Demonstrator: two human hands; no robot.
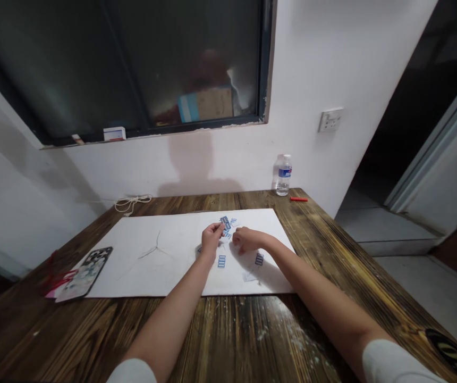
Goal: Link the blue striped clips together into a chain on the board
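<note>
My left hand [211, 238] pinches a small dark blue and grey rectangular piece [225, 222] between thumb and fingertips, a little above the white board [180, 266]. Close beside it on the right, my right hand [247, 239] is closed with its fingers curled down, and whatever is in them is hidden. Several small blue-edged pieces lie around both hands. One blue-edged piece [221, 261] rests below the left hand, and a darker blue piece [259, 259] lies below the right wrist. A pale, see-through scrap [249, 276] is near the board's front edge.
Thin dark strands [157, 248] lie on the board's left half. A patterned phone-like slab [89, 272] overlaps its left edge. On the wooden table [228, 340], a water bottle [284, 176], a red stick-like item [298, 199] and a coiled white cable [133, 201] sit along the back.
</note>
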